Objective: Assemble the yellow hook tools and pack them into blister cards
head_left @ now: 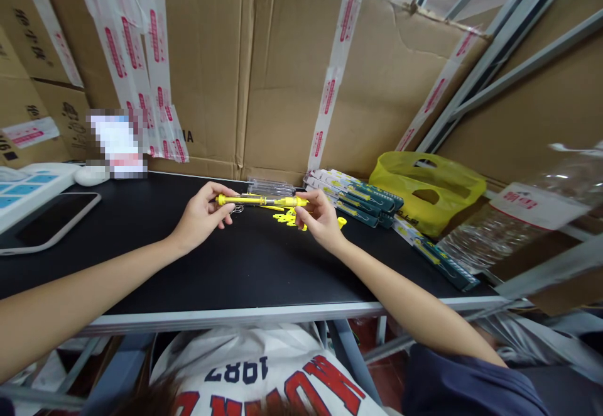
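Note:
A slim yellow-and-clear tube, pen-like in shape (pixel 254 201), is held level above the black tabletop. My left hand (pixel 207 208) pinches its yellow left end between thumb and fingers. At the other end, the fingertips of my right hand (pixel 318 215) close on the yellow tip. Small yellow plastic parts (pixel 285 217) lie on the table just behind and below the tube, partly covered by my right hand. Thin metal rings or wire (pixel 238 208) show beside my left fingertips. Clear plastic tubes (pixel 271 187) lie behind, near the cardboard wall.
Printed green-and-white packages (pixel 358 196) are stacked to the right, with another package (pixel 438 256) nearer the edge. A yellow plastic bag (pixel 424 190) and a large clear plastic bottle (pixel 522 215) stand beyond. At left are a phone (pixel 51 218) and a white power strip (pixel 32 183).

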`<move>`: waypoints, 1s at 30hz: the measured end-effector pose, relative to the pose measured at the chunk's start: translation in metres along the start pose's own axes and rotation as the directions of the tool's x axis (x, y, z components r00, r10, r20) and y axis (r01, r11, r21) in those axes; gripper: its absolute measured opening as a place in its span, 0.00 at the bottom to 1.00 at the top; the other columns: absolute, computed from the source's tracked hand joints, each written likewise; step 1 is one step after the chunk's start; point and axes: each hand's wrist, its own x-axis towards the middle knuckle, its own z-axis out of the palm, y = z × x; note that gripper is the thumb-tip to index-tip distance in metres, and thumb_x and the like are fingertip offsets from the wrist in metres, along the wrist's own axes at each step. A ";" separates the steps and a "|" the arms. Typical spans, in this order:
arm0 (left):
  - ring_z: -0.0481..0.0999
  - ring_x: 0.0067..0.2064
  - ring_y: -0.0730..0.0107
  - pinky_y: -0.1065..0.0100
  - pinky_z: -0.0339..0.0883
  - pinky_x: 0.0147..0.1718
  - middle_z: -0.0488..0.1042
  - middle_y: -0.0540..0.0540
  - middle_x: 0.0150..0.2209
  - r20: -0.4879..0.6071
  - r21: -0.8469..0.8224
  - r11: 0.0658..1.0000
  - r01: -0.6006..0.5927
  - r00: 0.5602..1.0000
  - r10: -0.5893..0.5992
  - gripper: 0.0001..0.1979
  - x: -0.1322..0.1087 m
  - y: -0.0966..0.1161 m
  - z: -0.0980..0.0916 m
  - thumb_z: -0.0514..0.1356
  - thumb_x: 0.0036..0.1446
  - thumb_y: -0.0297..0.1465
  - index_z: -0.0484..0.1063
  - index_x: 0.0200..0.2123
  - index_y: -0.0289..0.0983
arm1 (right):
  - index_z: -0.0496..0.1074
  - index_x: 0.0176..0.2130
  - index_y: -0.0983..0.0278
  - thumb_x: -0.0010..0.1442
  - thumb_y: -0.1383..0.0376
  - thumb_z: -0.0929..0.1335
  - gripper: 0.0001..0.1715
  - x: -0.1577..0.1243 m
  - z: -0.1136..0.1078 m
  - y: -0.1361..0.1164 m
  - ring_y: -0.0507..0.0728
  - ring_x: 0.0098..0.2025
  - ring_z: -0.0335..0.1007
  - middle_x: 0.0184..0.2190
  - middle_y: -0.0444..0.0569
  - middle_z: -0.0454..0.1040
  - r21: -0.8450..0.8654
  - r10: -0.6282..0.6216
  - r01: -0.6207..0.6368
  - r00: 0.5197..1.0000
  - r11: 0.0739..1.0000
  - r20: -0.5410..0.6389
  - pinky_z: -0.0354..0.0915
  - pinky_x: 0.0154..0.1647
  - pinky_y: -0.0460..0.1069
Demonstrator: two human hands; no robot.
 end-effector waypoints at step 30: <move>0.76 0.31 0.73 0.74 0.68 0.21 0.74 0.42 0.47 -0.019 0.107 0.986 -0.130 0.991 0.133 0.11 -0.004 0.000 -0.001 0.63 0.54 0.33 0.67 0.40 0.37 | 0.61 0.39 0.63 0.58 0.52 0.68 0.19 0.005 -0.003 -0.004 0.46 0.15 0.64 0.24 0.39 0.73 0.149 0.141 -0.157 0.984 0.976 0.111 0.61 0.14 0.42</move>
